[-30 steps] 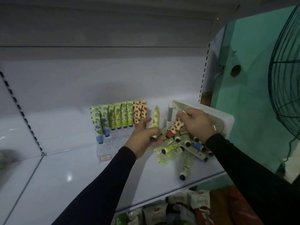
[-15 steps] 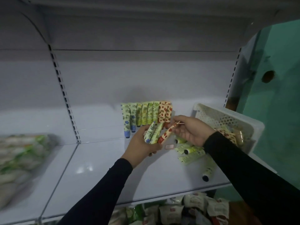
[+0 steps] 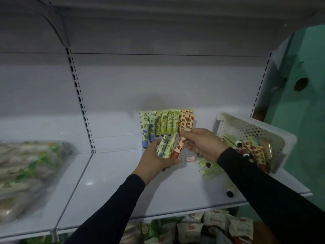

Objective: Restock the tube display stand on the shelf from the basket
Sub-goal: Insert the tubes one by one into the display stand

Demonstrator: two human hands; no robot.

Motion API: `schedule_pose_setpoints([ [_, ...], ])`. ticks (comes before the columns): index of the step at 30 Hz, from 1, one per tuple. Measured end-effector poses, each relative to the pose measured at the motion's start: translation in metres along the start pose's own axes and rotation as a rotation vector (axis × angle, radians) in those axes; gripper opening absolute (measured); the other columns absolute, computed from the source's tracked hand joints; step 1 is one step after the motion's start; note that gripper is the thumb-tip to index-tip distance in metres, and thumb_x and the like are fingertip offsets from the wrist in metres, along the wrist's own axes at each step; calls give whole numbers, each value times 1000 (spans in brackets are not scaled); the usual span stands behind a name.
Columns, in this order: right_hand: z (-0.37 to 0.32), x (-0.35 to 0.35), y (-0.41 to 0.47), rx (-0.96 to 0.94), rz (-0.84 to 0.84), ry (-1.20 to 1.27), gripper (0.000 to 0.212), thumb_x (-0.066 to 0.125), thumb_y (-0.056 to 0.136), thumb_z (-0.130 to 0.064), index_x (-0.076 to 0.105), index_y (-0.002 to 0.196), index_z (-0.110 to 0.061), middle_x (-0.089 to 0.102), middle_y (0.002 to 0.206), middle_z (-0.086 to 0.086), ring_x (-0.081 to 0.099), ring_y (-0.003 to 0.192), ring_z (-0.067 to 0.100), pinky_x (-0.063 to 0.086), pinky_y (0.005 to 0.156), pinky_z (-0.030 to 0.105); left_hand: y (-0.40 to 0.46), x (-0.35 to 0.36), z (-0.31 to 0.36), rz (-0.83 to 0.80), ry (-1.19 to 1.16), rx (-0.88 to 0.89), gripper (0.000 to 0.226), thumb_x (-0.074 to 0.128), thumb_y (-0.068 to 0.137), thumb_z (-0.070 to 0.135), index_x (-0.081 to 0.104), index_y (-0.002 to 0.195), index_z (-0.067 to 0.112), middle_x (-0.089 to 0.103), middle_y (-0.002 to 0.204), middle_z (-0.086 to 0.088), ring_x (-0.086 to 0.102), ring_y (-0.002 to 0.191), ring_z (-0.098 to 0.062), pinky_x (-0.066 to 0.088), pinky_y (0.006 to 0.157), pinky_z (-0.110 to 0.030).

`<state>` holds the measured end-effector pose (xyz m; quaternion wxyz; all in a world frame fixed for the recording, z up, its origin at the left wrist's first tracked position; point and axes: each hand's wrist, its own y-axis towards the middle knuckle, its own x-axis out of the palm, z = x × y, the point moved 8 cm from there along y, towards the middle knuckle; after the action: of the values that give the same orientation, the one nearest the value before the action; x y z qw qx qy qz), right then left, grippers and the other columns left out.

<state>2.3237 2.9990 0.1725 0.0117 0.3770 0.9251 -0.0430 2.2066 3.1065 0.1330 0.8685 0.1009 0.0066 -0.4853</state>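
Dim, bluish light; wide-angle edges bend, left packets (image 3: 26, 173) blurred.

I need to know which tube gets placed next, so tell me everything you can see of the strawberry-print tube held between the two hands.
The strawberry-print tube is a small squeeze tube, cream-orange with red strawberries and a red cap at its lower end. It tilts, crimped end up and to the right. The right hand pinches its upper end; its cap end rests in the left hand beside two green-print tubes. It is held in front of the display stand, not yet slotted in.

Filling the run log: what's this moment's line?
left hand: holds tubes | right hand: pinches strawberry tube | stand: partly filled
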Motion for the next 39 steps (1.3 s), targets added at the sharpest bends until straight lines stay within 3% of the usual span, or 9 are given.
schedule_pose_setpoints([
  [5,-6,-26,-3,-81,112,-154,25,62,93,-28,72,101,-7,71,106,16,57,77,17,51,64,19,2,0,1,34,34,66,47,79,77,8,54,113,26,67,88,-3,59,63,-11,47,51,-21],
  [8,-16,-45,-5,-165,173,-168,21,61,94,-28,74,98,-12,75,93,7,61,74,14,52,67,19,1,-22,-4,191,45,138,45,77,79,11,55,115,29,67,93,-3,62,71,-16,50,56,-25],
  [11,-24,-65,1,-260,262,-158,18,69,88,-25,75,100,-12,75,95,6,69,80,13,57,74,20,-3,-49,-9,370,35,183,47,78,77,18,56,117,28,68,95,3,66,79,-21,57,64,-36],
  [14,-24,-78,10,-304,339,-169,21,75,82,-23,75,98,-9,76,92,4,72,86,18,59,80,28,-5,-75,-15,521,57,186,47,77,80,16,55,120,27,69,99,8,69,84,-19,57,71,-37],
  [17,-24,-81,16,-351,382,-206,17,76,81,-25,76,93,-13,76,87,0,72,83,17,59,81,32,-6,-98,-29,627,79,124,44,75,81,16,53,119,23,68,99,2,68,83,-22,57,74,-40],
  [19,-25,-81,21,-381,395,-217,12,75,83,-26,75,91,-17,75,86,-2,71,83,17,59,83,33,-6,-110,-44,667,61,57,41,74,82,14,54,118,17,68,99,-6,68,76,-23,57,69,-38],
  [23,-32,-79,31,-429,413,-261,12,72,86,-26,76,94,-18,74,87,-3,70,81,18,58,83,33,-2,-125,-71,655,94,-63,34,71,84,14,56,114,12,68,94,-11,67,68,-20,51,56,-27],
  [30,-33,-72,48,-463,426,-363,15,71,87,-26,77,95,-15,74,87,-5,69,79,7,55,82,25,4,-118,-73,597,223,-87,29,69,85,17,56,111,17,68,90,-4,65,65,-15,41,48,-12],
  [39,-25,-66,53,-468,403,-456,21,68,89,-27,75,103,-12,71,90,-7,65,81,-1,48,77,11,4,-117,-73,584,196,-95,28,70,84,15,57,110,19,68,91,-3,67,68,-17,43,51,-16],
])
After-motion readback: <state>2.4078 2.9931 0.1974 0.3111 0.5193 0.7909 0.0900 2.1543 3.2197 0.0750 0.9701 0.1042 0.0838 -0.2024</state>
